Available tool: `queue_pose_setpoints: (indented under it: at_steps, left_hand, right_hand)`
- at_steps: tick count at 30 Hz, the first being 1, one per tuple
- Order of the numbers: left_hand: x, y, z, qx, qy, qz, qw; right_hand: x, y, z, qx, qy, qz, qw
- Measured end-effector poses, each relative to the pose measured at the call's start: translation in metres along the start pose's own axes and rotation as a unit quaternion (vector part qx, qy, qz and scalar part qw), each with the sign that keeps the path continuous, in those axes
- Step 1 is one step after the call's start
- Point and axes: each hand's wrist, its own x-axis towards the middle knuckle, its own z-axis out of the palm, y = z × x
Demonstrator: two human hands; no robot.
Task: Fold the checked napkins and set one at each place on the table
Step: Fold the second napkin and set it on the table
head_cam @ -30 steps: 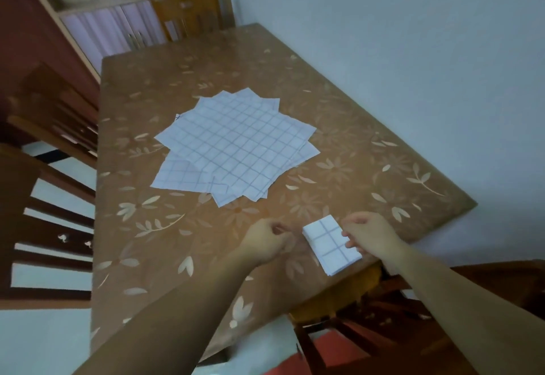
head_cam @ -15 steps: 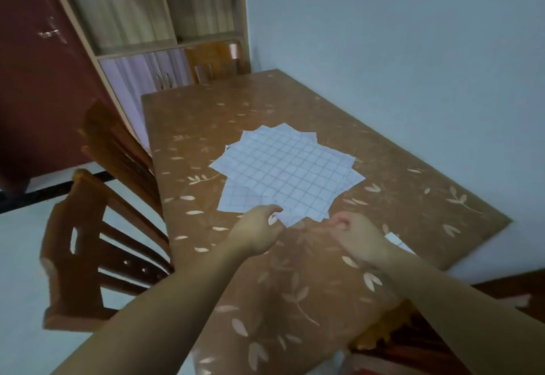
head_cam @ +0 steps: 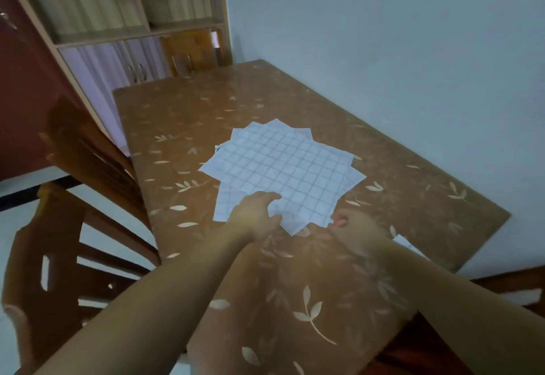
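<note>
Head view: the left hand (head_cam: pixel 256 216) pinches the near corner of the top napkin (head_cam: pixel 283 168) on the fanned pile of checked napkins (head_cam: pixel 227 202) in the middle of the table (head_cam: pixel 177 115). The right hand (head_cam: pixel 355 228), blurred, has its fingers curled just beside the pile's near-right corner, and whether it grips a sheet cannot be told. Judgement: lift that corner low and slowly so only one sheet peels off, keeping clear of the folded napkin (head_cam: pixel 408 245), which lies at the near right edge beside the right forearm.

the left hand (head_cam: pixel 256 217) grips the near edge of the messy pile of white checked paper napkins (head_cam: pixel 283 168) on the brown leafy table (head_cam: pixel 324 301). the right hand (head_cam: pixel 352 227), fingers curled, is just beside the pile.
</note>
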Motion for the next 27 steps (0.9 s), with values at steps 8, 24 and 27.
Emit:
queue_pose_setpoints:
  at_steps: [8,24,27]
  left_hand:
    - [0.101,-0.017,0.042,0.016,-0.013,-0.059,0.998]
    - [0.165,-0.049,0.132,0.113,-0.005,-0.106,0.988]
    - [0.165,-0.05,0.132,0.1,0.013,-0.102,0.99]
  right_hand:
    - [0.114,0.038,0.012,-0.111,-0.039,0.007,0.993]
    - [0.172,0.09,0.072,-0.28,0.08,-0.165,0.942]
    - [0.177,0.093,0.073,-0.228,0.117,-0.19,0.948]
